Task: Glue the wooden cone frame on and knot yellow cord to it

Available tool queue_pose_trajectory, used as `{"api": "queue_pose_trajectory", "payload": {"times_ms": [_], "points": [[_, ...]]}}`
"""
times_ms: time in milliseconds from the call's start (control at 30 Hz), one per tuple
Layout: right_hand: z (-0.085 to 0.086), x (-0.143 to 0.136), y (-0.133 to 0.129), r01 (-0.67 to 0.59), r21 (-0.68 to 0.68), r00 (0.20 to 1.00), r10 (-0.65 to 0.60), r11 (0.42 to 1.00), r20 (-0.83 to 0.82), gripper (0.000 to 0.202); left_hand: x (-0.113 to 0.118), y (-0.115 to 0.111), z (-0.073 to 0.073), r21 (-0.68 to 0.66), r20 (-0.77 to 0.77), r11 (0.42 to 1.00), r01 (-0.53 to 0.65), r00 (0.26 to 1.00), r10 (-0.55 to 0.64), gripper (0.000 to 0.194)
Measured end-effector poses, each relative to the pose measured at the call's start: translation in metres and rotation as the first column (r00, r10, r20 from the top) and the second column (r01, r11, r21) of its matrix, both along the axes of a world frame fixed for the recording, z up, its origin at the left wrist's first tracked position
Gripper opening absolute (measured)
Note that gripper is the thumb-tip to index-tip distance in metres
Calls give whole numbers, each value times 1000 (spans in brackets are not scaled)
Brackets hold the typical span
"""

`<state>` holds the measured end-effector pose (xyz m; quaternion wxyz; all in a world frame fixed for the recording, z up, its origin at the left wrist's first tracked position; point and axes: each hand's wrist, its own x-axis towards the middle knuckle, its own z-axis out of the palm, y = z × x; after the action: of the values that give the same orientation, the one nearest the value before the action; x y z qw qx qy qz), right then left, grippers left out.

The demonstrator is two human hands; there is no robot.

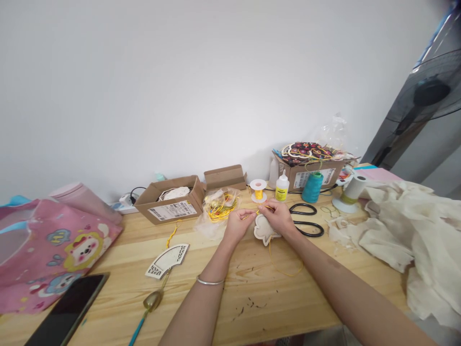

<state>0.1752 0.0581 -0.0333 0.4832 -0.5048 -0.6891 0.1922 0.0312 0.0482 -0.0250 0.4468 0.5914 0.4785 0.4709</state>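
My left hand is closed in a pinch on a yellow cord, just left of a pale cloud-shaped wooden piece. From the right, my right hand bends over the top of that piece with its fingers closed on the same cord. The cord's tail hangs below the piece and loops over the table. Black-handled scissors lie right beside my right hand. Behind my hands stand a spool of yellow cord and a glue bottle.
An open cardboard box, a bag of yellow cords, a teal thread cone and a filled box line the back. A fan-shaped piece, phone and pink bag are left, beige cloth right.
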Motion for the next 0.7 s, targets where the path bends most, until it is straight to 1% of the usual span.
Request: {"api": "queue_pose_trajectory", "payload": {"times_ms": [233,400,567,633,700], "points": [[0,0,0,-10,11,1000,9,1000,23,26,0,0,0,-20,-23,1000,15,1000,-15,20],[0,0,0,12,5,999,-12,1000,46,26,1,0,1,-18,6,999,36,999,-36,22],[2,-1,-3,34,3,996,-34,999,77,25,1,-1,1,-43,-22,997,62,998,-63,21],[1,-2,-2,33,-6,997,-32,999,71,25,1,-1,2,-37,-38,998,58,998,-59,19],[1,-1,-1,12,-34,999,-11,999,35,24,1,-1,2,-34,-51,999,26,998,-28,18]]}}
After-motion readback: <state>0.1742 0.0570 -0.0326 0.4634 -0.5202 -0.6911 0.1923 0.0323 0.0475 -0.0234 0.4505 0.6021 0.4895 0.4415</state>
